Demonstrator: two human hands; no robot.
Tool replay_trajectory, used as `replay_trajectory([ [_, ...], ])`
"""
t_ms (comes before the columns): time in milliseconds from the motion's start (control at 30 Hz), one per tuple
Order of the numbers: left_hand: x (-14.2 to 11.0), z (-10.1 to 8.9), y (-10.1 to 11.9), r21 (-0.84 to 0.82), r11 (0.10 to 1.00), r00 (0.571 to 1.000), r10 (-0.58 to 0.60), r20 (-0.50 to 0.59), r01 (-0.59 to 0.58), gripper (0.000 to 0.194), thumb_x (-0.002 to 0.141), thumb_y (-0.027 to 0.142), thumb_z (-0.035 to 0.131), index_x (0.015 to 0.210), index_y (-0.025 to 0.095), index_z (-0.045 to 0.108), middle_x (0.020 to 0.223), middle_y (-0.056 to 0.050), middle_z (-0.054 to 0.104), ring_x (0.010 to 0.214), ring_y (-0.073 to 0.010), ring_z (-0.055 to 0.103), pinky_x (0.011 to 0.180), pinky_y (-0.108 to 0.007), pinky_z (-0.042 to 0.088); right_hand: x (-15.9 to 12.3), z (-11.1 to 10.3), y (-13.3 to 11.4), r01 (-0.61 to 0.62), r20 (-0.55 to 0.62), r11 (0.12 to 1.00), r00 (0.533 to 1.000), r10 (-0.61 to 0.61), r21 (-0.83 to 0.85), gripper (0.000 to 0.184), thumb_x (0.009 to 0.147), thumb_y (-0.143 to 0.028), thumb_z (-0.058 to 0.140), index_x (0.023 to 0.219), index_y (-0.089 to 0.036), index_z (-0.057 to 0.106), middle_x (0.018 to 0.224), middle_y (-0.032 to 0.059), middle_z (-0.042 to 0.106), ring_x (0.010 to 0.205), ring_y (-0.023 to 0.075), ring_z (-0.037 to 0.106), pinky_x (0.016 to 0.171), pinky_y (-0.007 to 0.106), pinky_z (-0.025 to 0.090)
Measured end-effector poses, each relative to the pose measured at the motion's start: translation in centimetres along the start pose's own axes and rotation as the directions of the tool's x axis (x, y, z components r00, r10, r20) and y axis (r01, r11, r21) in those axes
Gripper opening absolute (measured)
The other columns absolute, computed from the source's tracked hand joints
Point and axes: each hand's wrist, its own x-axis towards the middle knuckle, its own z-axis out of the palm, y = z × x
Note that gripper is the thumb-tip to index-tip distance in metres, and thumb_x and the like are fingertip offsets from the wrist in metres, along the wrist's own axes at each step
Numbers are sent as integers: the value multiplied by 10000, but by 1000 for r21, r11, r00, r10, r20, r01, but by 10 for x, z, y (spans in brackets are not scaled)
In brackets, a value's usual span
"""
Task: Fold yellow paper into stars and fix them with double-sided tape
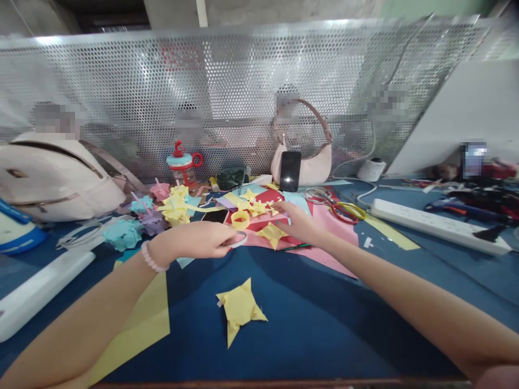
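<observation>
My left hand [211,239], with a pink bead bracelet at the wrist, is closed around the edge of a thin pale ring that looks like a roll of tape [242,238]. Over the paper pile, my right hand [299,220] reaches in with fingers apart beside a folded yellow paper star [271,234]; whether a fingertip touches it, I cannot tell. Just beyond lie several more yellow stars [259,207] and a yellow ring [240,220]. Closer to me, a larger yellow paper star [242,309] rests on the blue tabletop [316,329].
Folded paper flowers [122,233] and yellow paper [141,329] lie left. Pink paper [343,254], red-handled scissors [344,212] and a power strip [438,226] are right. A phone [290,170] leans on a handbag [320,165]. A backpack [60,178] and lidded cup [182,162] stand behind.
</observation>
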Motion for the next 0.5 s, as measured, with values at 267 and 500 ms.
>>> replay_trajectory([
  [267,-1,2,-8,22,1000,998,7,-63,-6,199,881,299,367,880,190,533,747,-21,567,604,-130,511,533,-230,313,-68,27,-82,719,579,695,574,-580,-17,664,715,-385,625,1304,-210,372,1247,111,479,1126,251,454,921,386,359],
  [500,1,-5,-2,-17,999,998,-49,-37,49,203,905,316,341,859,196,498,776,-13,566,623,-133,517,531,-230,309,-72,22,-78,736,665,660,569,-485,-149,688,756,-199,531,1380,-236,243,1225,143,476,1024,258,523,783,354,409],
])
